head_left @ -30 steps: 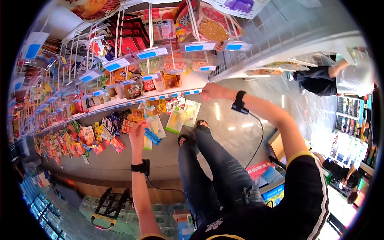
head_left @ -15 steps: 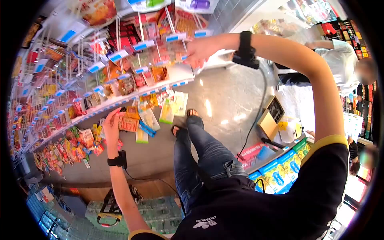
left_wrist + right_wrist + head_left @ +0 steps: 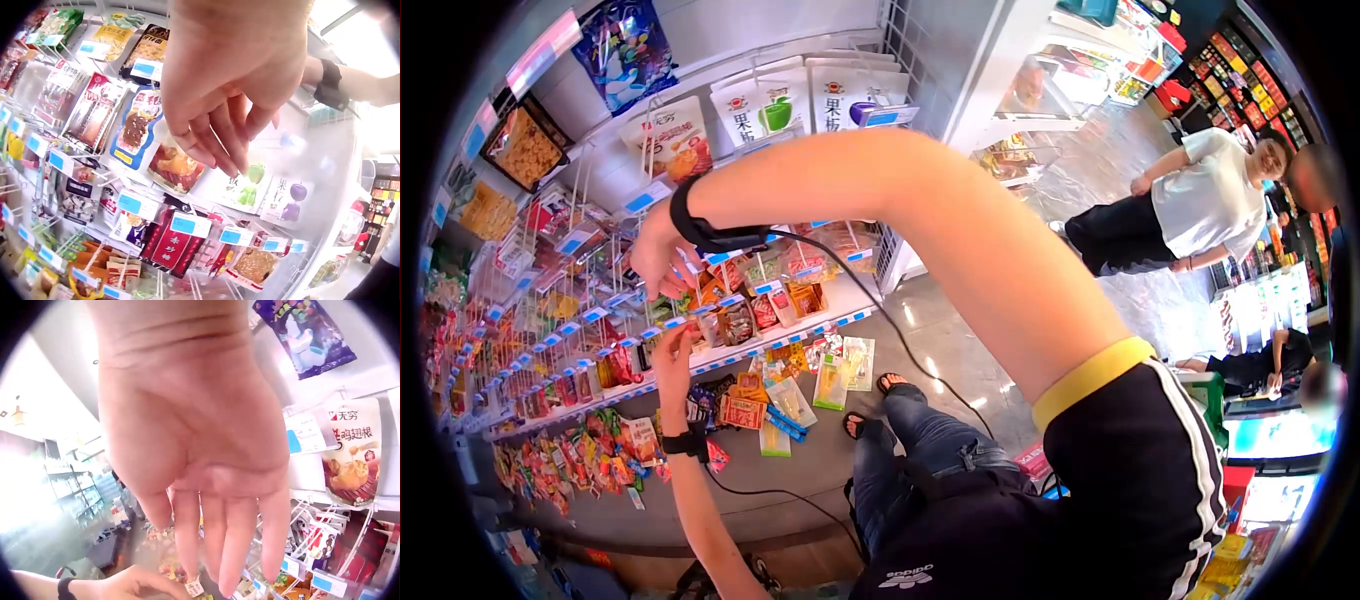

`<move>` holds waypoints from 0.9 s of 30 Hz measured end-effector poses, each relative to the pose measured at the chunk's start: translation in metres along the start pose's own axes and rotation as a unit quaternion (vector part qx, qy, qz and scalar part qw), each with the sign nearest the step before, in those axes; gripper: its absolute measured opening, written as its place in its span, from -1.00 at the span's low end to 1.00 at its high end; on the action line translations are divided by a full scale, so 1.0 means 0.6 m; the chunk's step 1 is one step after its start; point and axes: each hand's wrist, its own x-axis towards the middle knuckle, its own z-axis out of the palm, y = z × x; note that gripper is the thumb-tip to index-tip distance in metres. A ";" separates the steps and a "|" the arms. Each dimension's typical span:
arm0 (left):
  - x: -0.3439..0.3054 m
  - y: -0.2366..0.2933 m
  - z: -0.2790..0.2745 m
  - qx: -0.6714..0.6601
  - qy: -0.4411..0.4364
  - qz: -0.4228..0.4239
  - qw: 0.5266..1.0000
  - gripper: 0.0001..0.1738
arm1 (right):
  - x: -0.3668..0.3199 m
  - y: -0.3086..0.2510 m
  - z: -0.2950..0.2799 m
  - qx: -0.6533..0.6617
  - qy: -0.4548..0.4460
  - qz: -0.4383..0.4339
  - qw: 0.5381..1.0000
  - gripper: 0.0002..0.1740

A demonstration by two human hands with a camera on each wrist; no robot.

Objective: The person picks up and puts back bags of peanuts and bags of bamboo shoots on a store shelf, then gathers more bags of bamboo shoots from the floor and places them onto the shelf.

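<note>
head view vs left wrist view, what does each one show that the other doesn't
Only the head view: the jeans, the floor, loose packets lying low, a bystander and the right hand up at the pegs. Only the left wrist view: the fingers close up, hanging bent with nothing seen in them. Both: the left hand, pegged snacks with blue tags, the apple packet and the right wrist strap.

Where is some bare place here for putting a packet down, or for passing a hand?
Bare shiny floor lies between the sandalled feet and the standing person. The floor under the shelf rim is strewn with packets; the pegs around the left hand and right hand are tightly hung.
</note>
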 end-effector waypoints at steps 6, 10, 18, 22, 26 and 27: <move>-0.023 -0.014 -0.018 0.066 0.054 0.015 0.996 -0.73 | 0.056 0.021 0.006 -0.027 0.072 -0.077 0.994 -0.52; 0.011 0.004 -0.122 0.209 0.000 -0.011 0.978 -0.72 | 0.093 0.104 0.064 0.034 0.116 -0.127 0.984 -0.52; 0.074 0.097 -0.269 0.336 0.102 0.058 0.935 -0.69 | 0.082 0.170 0.123 0.017 0.021 -0.027 0.999 -0.63; 0.013 -0.017 -0.135 0.249 0.076 -0.020 0.965 -0.71 | 0.114 0.175 0.129 -0.051 -0.023 0.003 0.998 -0.66; -0.096 -0.156 0.037 0.127 0.050 -0.118 0.984 -0.81 | 0.133 0.094 0.072 -0.100 -0.024 0.030 0.994 -0.65; -0.123 -0.198 0.072 0.108 0.031 -0.149 0.982 -0.81 | 0.144 0.068 0.052 -0.108 0.013 0.026 0.994 -0.65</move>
